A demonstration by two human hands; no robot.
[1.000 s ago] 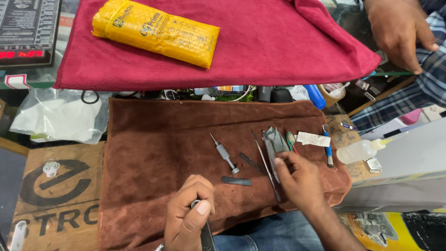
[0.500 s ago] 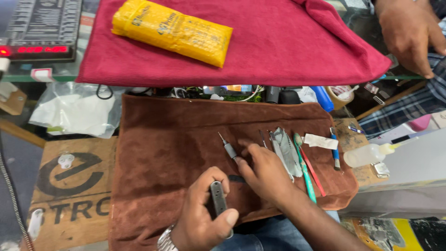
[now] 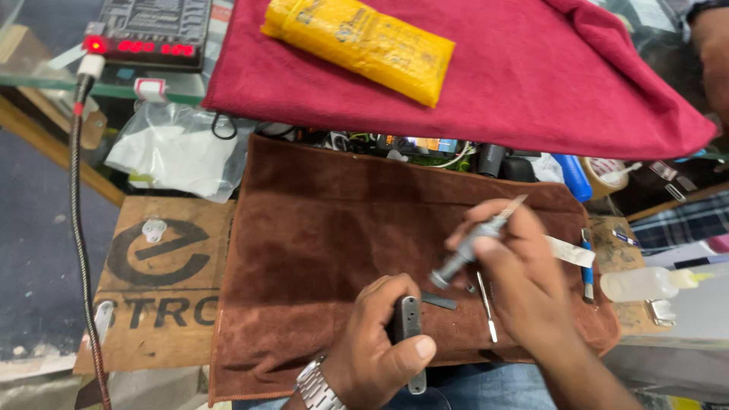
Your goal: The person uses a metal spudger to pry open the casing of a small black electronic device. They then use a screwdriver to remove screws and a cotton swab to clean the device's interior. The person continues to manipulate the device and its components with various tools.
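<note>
My left hand [image 3: 380, 345] grips a slim dark phone [image 3: 411, 334] on edge, low over the brown cloth [image 3: 319, 228]. My right hand [image 3: 524, 281] holds a grey metal precision screwdriver [image 3: 472, 243] raised at a slant, its tip pointing up and right. Under my right hand on the cloth lie tweezers [image 3: 487, 307], a small dark flat strip [image 3: 440, 301] and a blue-handled tool [image 3: 586, 266]. A metal watch [image 3: 315, 389] is on my left wrist.
A red towel [image 3: 531, 83] with a yellow packet [image 3: 361, 45] covers the glass shelf behind. A device with a red display [image 3: 144, 34] sits top left, a clear plastic bag [image 3: 178, 152] below it. A squeeze bottle [image 3: 645, 282] lies right. Another person's arm [image 3: 710, 38] shows top right.
My right hand has picked the screwdriver up off the cloth and raised it. My left hand keeps the phone. The view has shifted right and closer.
</note>
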